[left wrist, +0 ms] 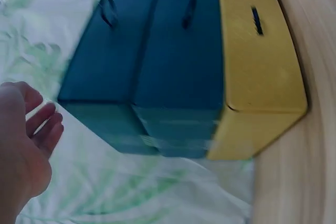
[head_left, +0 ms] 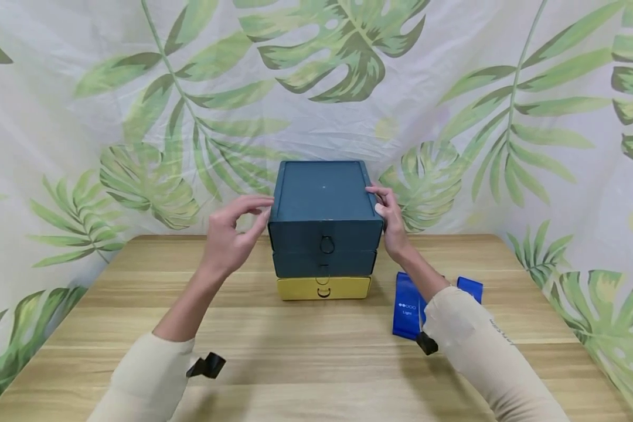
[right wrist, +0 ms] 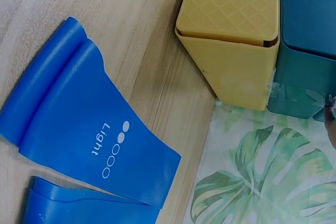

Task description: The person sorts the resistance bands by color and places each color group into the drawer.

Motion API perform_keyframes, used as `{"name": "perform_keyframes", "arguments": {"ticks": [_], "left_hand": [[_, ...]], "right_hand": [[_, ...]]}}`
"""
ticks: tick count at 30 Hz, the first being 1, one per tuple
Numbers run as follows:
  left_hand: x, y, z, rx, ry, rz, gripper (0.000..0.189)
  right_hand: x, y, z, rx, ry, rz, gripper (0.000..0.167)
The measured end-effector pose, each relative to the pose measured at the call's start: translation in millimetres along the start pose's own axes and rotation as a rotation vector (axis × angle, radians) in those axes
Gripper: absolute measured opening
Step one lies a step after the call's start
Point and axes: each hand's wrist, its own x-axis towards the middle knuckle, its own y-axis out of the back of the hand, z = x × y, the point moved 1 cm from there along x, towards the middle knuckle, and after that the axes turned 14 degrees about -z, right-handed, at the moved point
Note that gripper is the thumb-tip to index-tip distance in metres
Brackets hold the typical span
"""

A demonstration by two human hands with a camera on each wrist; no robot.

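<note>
Two dark teal drawer boxes with black ring pulls are stacked, the top drawer box over a second teal one, with a yellow drawer box at the bottom. Beside the upper left edge is my left hand, fingers loosely bent and thumb apart; the left wrist view shows a gap between this hand and the boxes. On the opposite side my right hand rests against the top box, its fingertips at the upper right edge. Only a small part of that hand shows in the right wrist view.
A folded blue resistance band marked "Light" lies on the wooden table, right of the stack and partly under my right forearm in the head view. Behind the table hangs a leaf-patterned cloth.
</note>
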Motion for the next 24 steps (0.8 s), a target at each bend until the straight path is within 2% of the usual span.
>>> {"name": "perform_keyframes", "arguments": {"ticks": [4, 7, 18, 24], "left_hand": [[4.2, -7.6, -21.9, -0.065, 0.148, -0.084, 0.032], [4.0, -13.6, -30.1, -0.088, 0.178, -0.119, 0.038], [3.7, -16.1, -33.4, 0.065, 0.124, -0.115, 0.039], [4.7, -15.1, -32.6, 0.089, 0.118, -0.131, 0.039]], "right_hand": [[-1.1, 0, 0, 0.011, -0.004, 0.0, 0.057], [-1.3, 0, 0, 0.009, -0.009, -0.002, 0.057], [-0.2, -1, -1, -0.003, 0.002, 0.001, 0.057], [-2.3, 0, -1, -0.008, -0.003, -0.005, 0.057]]}}
